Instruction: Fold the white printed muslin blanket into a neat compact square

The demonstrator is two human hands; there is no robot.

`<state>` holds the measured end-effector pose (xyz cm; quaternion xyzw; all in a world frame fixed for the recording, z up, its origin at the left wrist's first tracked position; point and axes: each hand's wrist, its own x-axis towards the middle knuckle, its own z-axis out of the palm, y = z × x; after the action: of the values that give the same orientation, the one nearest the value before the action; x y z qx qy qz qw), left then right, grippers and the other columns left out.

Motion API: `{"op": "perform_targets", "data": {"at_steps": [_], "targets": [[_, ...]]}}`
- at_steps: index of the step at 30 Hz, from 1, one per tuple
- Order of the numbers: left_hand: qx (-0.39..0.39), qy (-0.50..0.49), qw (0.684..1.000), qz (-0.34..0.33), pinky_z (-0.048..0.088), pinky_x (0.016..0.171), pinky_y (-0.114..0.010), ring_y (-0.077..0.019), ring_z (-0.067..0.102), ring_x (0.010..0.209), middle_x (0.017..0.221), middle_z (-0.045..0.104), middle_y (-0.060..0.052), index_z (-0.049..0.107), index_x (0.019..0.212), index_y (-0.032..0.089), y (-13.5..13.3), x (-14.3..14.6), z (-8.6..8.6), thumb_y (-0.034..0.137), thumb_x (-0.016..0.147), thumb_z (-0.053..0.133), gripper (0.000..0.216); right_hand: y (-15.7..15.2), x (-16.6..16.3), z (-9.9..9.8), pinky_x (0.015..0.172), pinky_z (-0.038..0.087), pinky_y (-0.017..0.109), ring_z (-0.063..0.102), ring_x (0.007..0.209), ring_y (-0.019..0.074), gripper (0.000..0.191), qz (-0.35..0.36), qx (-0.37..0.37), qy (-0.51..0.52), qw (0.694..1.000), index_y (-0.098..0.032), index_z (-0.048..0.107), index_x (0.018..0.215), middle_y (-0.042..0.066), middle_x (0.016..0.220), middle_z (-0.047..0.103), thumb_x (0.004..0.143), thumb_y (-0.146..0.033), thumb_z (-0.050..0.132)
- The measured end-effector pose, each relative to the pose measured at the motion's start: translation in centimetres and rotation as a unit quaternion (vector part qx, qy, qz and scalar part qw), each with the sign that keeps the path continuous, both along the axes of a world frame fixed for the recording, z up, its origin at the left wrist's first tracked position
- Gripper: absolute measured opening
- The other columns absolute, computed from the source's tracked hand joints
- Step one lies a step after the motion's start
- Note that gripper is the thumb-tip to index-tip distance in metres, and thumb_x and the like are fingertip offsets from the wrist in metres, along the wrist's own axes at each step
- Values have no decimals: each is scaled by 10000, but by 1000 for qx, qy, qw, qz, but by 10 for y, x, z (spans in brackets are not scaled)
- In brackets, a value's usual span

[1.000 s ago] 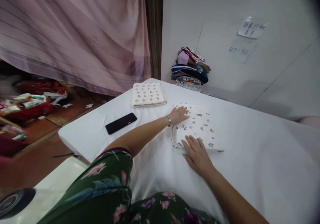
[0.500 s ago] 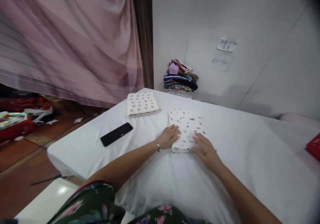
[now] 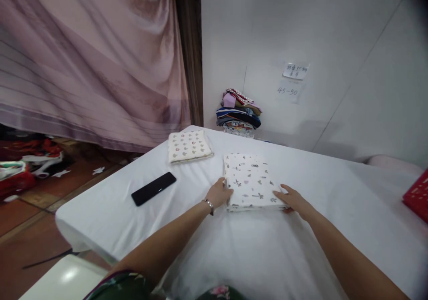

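A folded white cloth with small printed motifs (image 3: 250, 180) lies on the white-covered table (image 3: 301, 246) in front of me. My left hand (image 3: 219, 194), with a bracelet at the wrist, rests against the cloth's left edge, fingers curled along its side. At the cloth's near right corner my right hand (image 3: 290, 198) lies with its fingers stretched onto the corner. Both hands bracket the cloth from its two sides.
A second folded patterned cloth (image 3: 189, 145) lies at the far left of the table, a black phone (image 3: 153, 188) nearer the left edge. A stack of folded colourful fabrics (image 3: 238, 114) stands against the white wall. A red box (image 3: 417, 195) is at the right edge; a pink curtain (image 3: 93, 59) hangs left.
Both hands slid off the top of the cloth to its left and right sides. The view tilted upward a little.
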<state>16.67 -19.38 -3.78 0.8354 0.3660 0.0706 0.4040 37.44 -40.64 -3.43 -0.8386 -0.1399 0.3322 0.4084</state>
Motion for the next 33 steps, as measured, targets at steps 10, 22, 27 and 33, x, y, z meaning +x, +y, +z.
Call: {"op": "perform_targets", "data": {"at_steps": [10,22,27,33], "targets": [[-14,-30,999,-15,436,832,-264,-191,569,972,1246,512,-112,372,1306,172,-3,-2,-7,245,670,600,679,-29,-39,8,595,548,299,626,820,211,872,-10,75,81,994,-270,217,1420,109,1092,589,716,-501,678],[-38,10,998,-54,473,709,-253,-172,598,835,1093,596,-79,281,1365,151,-2,-12,-1,200,647,574,778,-53,-13,-8,504,504,260,602,576,157,872,41,14,-51,998,-194,143,1460,24,734,630,784,-518,588],[-25,-4,998,-61,465,725,-260,-171,598,832,1086,598,-78,272,1368,155,-6,-15,-2,194,668,541,751,0,42,-5,580,545,272,627,699,164,863,-53,61,-24,996,-139,193,1446,129,1004,638,758,-419,631],[-45,-19,997,-51,463,751,-256,-153,591,835,1134,580,-75,257,1374,153,-6,-19,-8,191,683,538,747,50,74,-5,609,530,299,624,852,233,845,-79,56,-46,994,-135,296,1412,196,1187,562,709,-416,670]]}}
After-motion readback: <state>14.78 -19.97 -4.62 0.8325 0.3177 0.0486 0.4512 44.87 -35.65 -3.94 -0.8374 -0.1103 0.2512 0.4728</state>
